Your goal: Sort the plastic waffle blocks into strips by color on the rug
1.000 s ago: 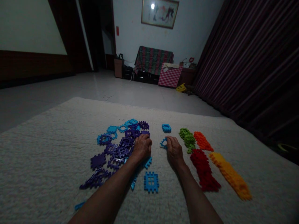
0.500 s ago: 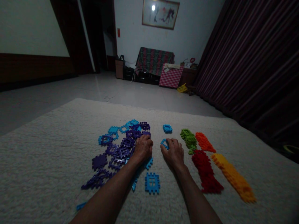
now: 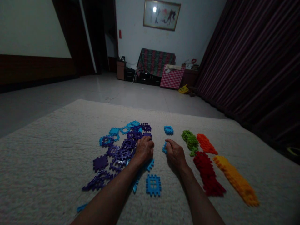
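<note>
My right hand is closed, with its thumb and fingers on a light blue notched building tile; the hand covers much of that tile. My left hand rests with curled fingers at the right edge of a loose heap of purple notched tiles; whatever lies under its fingers is hidden. Beyond my right hand lies another blue tile, apparently stacked. A blue tile with a window pattern lies flat between my forearms. Part of another blue tile shows below my left hand.
Sorted rows lie to the right: green tiles, orange tiles, red tiles and yellow tiles. More light blue tiles edge the heap's far left. Everything lies on a cream quilted mat; dark curtains hang at right.
My right hand has turned and closed more over the blue tile, which shows less and looks tilted. My left hand has stayed almost in place beside the purple heap.
</note>
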The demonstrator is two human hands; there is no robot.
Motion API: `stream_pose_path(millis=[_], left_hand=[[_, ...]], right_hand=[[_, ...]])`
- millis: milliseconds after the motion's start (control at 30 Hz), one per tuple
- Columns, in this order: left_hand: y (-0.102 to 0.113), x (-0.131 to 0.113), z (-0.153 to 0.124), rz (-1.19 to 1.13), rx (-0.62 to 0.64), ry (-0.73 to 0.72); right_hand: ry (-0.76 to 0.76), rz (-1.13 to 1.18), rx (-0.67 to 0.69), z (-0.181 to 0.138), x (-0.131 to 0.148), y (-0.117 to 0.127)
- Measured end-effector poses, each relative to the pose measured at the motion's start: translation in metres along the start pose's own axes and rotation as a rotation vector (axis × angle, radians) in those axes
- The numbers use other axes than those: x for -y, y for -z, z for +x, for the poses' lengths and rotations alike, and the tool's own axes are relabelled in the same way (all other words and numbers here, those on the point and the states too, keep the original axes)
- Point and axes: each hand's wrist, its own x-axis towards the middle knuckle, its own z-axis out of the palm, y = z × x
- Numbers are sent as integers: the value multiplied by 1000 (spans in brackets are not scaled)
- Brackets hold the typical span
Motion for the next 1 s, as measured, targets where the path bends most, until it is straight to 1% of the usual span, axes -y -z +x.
stream_pose_path(millis=[33, 100, 133, 200, 267, 333, 433, 500, 633, 833, 933, 1000], left_hand=[[0, 0, 0, -3, 2, 1], [0, 0, 1, -7, 6, 2], [0, 0, 1, -9, 8, 2], [0, 0, 1, -10, 7, 3], [0, 0, 1, -10, 2, 8], [0, 0, 0, -8, -2, 7], [0, 0, 0, -6, -6, -4], [0, 0, 0, -8, -2, -3], [0, 1, 0, -21, 7, 8], [0, 0, -1, -29, -13, 10], [0, 0, -1, -27, -11, 6], [1, -1, -1, -24, -6, 6]], right_hand=[[13, -31, -53, 0, -2, -1], [-24, -112, -176, 1, -8, -2], [-64, -155, -215, 1, -10, -3], [-142, -239, -234, 0, -12, -5], [-180, -326, -211, -2, -9, -6], [-178, -410, -179, -7, -1, -8], [-139, -506, -125, -13, 13, -12], [-100, -522, -92, -16, 20, -14], [-39, -457, -22, -14, 20, -14], [-73, -400, 23, -7, 5, -4], [-58, -371, 66, -9, 6, -1], [-70, -307, 45, -8, 9, -2]])
